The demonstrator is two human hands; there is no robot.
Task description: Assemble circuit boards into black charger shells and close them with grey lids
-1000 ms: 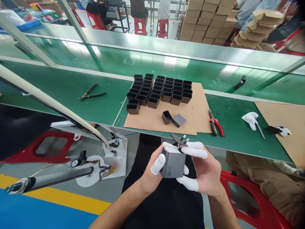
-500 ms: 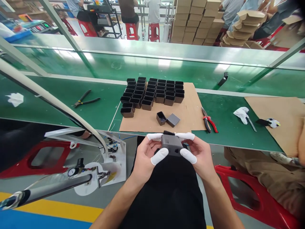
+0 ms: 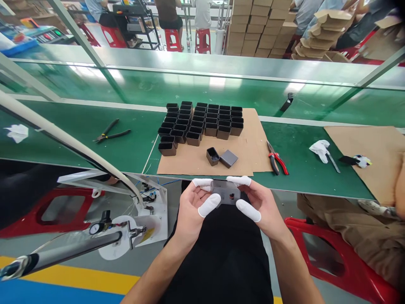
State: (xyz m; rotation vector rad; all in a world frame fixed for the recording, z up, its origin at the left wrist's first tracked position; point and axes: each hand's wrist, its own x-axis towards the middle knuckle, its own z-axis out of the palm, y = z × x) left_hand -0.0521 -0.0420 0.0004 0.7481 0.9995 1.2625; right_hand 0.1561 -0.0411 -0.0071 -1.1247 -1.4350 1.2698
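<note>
A dark grey plastic housing [image 3: 224, 192] is held between my two hands above my lap, just off the bench's front edge. Its near face has a small cut-out with a bit of red showing inside. My left hand [image 3: 196, 207] grips its left end between thumb and fingers, and my right hand [image 3: 257, 206] closes on its right end. White finger cots cover the thumbs and some fingertips. Beyond them, on the cardboard, lie one open dark cup-like housing [image 3: 213, 156] and a flat grey square piece [image 3: 229, 158].
Several open black housings [image 3: 192, 138] stand in rows on the cardboard sheet [image 3: 190, 164]. Red-handled pliers [image 3: 276, 160] lie to the right, and black-handled cutters [image 3: 110, 131] to the left. A pale hose [image 3: 79, 139] crosses the left side. A person's leg [image 3: 332, 219] is at right.
The housing has tipped so its near face with the cut-out now faces me more directly. Both hands have shifted slightly with it; the view has moved a little.
</note>
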